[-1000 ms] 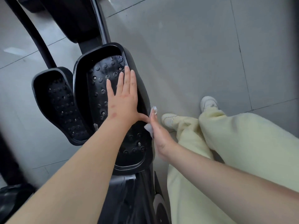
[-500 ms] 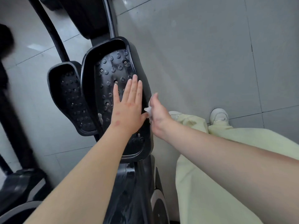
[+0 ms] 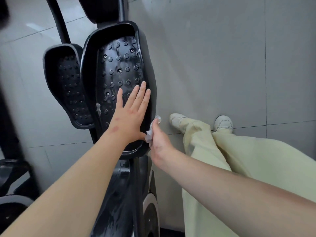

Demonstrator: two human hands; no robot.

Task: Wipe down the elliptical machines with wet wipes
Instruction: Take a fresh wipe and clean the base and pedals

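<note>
Against the outer edge of the nearer pedal (image 3: 119, 65), close to its heel end, a crumpled white wet wipe (image 3: 150, 132) is pinched in the right hand (image 3: 159, 142), whose thumb and curled fingers close round it so that one corner sticks up above the knuckles and another hangs below. The wipe touches the pedal's raised black rim. Just beside it, the left hand (image 3: 130, 115) lies flat on the studded tread of the same pedal, fingers straight and slightly spread, the thumb stretched out toward the wipe and nearly meeting it. The tread shows glossy streaks between its round studs, and a small pale scuff (image 3: 98, 108) sits on the inner wall left of the left hand. A second, smaller-looking pedal (image 3: 68, 86) lies to the left, with its edge tucked behind the first. Below the pedals the dark body of the elliptical (image 3: 119, 194) runs toward the camera, with a silver-trimmed wheel cover (image 3: 150, 206) on its right side, and a curved black bar (image 3: 58, 21) rises at upper left. Grey floor tiles (image 3: 213, 65) fill the rest of the view. To the right, pale yellow trousers (image 3: 239, 159) reach down to two white shoes (image 3: 177, 119) set on the tiles, well apart from the machine.
</note>
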